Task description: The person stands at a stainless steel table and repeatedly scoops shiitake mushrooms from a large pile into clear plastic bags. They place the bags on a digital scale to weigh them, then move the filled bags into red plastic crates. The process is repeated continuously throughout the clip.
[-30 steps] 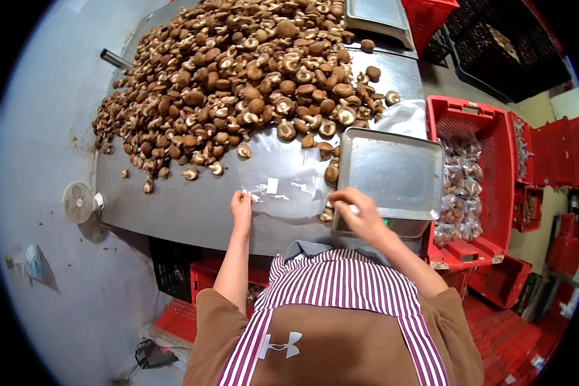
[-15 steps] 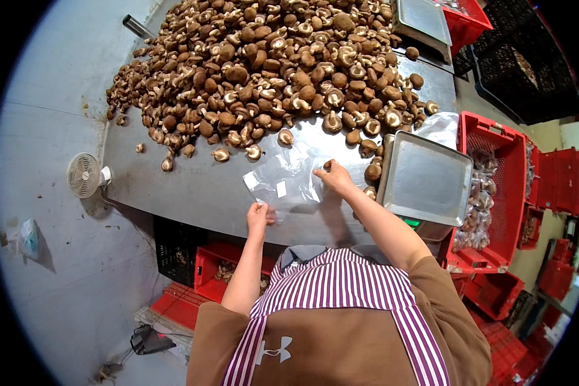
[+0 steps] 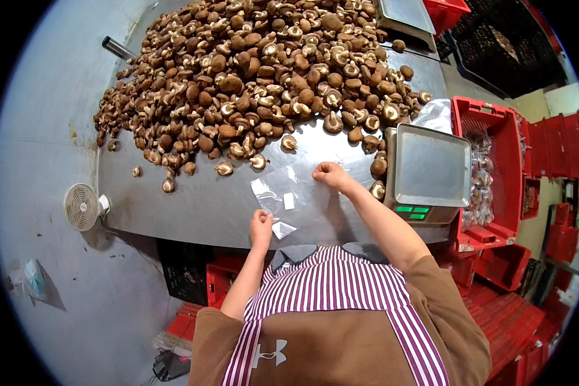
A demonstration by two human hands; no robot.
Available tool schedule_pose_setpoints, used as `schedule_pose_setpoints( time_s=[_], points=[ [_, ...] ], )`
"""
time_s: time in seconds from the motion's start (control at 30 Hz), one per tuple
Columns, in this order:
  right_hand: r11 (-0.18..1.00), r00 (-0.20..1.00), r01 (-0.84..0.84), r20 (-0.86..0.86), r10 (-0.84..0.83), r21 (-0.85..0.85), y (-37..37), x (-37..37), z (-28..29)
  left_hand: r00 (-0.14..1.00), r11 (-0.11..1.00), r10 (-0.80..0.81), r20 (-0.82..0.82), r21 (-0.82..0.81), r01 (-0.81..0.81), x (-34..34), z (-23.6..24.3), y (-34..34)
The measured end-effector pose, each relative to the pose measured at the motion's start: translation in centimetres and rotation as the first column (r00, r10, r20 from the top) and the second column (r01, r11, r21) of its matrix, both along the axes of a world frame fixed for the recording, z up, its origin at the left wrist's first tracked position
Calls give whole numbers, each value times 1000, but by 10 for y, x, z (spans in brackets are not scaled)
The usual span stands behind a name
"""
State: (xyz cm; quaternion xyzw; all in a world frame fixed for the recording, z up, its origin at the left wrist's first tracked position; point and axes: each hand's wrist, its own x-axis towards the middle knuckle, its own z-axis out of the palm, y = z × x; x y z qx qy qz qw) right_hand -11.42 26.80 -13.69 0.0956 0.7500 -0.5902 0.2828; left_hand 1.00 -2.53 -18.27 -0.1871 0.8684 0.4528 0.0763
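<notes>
On the metal table in front of me lies a clear plastic bag (image 3: 273, 198) with a white label. My left hand (image 3: 262, 228) pinches its near left edge. My right hand (image 3: 331, 175) is at the far right of the bag, fingertips pressed together; the clear film is too faint there to tell whether they grip it. A large heap of brown shiitake mushrooms (image 3: 251, 83) covers the far part of the table. One loose mushroom (image 3: 289, 143) lies just beyond the bag.
A scale (image 3: 432, 166) with a lit green display stands right of my arm. Past it, a red crate (image 3: 503, 138) holds bagged mushrooms. A second scale (image 3: 405, 14) is at the back. A small fan (image 3: 81, 207) sits left, by the wall.
The view has shifted slightly. My hands have drawn a little apart, and the bag lies flatter between them. The near scale's green display now shows more fully.
</notes>
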Motion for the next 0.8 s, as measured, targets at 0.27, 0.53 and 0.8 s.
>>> schedule_pose_setpoints(
  time_s=[0.27, 0.53, 0.8],
  points=[
    [799, 895, 415, 355, -272, -434, -14, 41, 54, 991, 938, -134, -14, 322, 131, -54, 96, 32],
    [696, 878, 462, 394, -272, -549, -41, 61, 94, 947, 717, -315, -56, 640, 276, -72, 128, 80],
    [143, 613, 737, 565, -553, -661, 14, 51, 70, 999, 921, -33, -5, 387, 33, -88, 97, -25]
  ],
)
